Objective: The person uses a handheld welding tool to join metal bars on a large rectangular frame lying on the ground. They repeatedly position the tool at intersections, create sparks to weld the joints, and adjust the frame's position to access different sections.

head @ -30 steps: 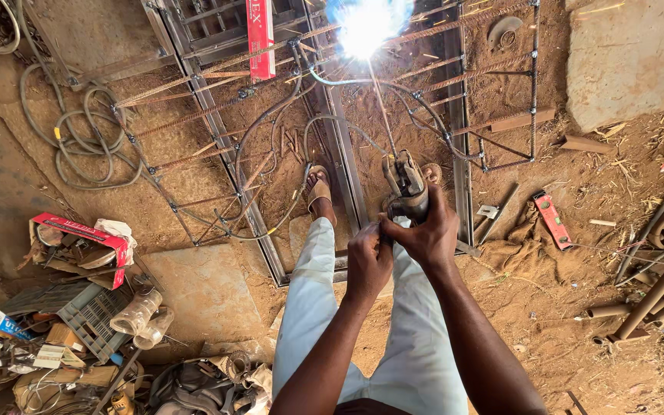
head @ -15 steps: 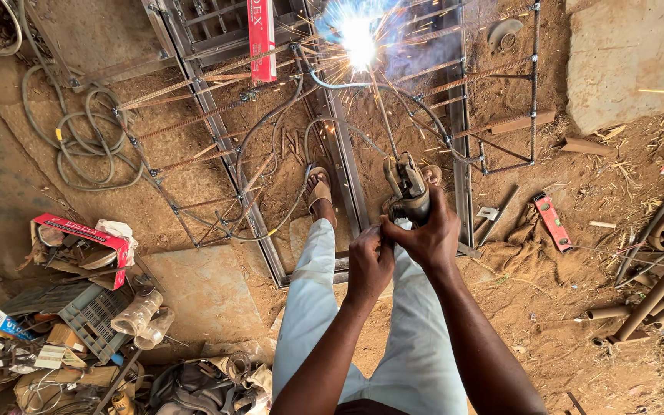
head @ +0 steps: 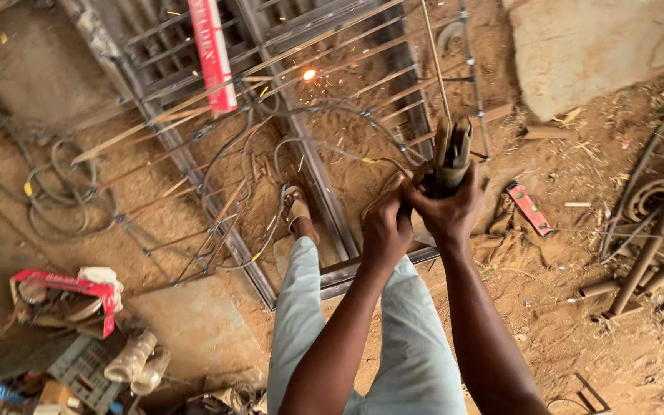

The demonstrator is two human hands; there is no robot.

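Both hands are up at about one o'clock from the person's knees, clenched together around the welding holder (head: 449, 165). The right hand (head: 447, 211) wraps the handle from the outer side, the left hand (head: 386, 227) closes in beside it, touching. A thin rod (head: 433, 54) runs from the holder's top toward twelve o'clock, over the metal gate frame (head: 301, 154) lying flat on the dirt. A small orange glow (head: 310, 74) sits on the frame at eleven o'clock, sparks scattered around it. The rod tip itself is out of view, so I can't tell whether it touches the bars. To my eye, a steady two-handed hold matters here: the rod is long and whippy. The sandalled foot (head: 298, 209) rests right by the cables (head: 270, 146), and that looks like a snag risk.
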